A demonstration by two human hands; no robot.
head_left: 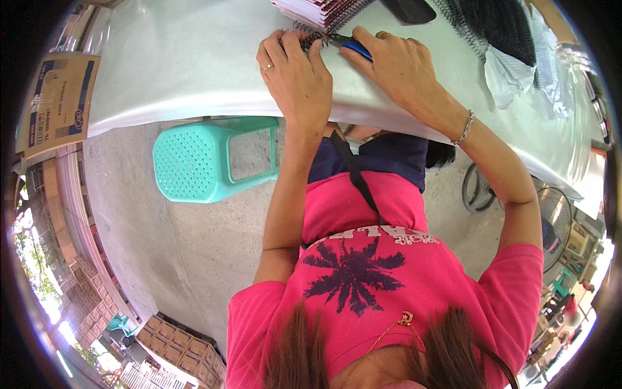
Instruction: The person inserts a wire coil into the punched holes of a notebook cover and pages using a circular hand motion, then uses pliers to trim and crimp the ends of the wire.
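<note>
At the far edge of my view, my left hand (pixel 296 81) is closed round a black spiral binding coil (pixel 313 39), with thumb and fingers bent over it. My right hand (pixel 396 70) grips blue-handled pliers (pixel 355 47), their dark jaws pointing left at the coil, close to my left fingertips. Whether the jaws touch the wire is too small to tell. Just beyond both hands lies a stack of spiral notebooks (pixel 317 11) with red and white edges, black coils along its right side.
A pale sheet covers the table (pixel 175 65). To the right lie a dark flat object (pixel 409 10), a heap of black coils (pixel 499 29) and crumpled clear plastic (pixel 508 74). A turquoise stool (pixel 188 162) stands below the table edge, a cardboard box (pixel 61 104) at left, a fan (pixel 554 227) at right.
</note>
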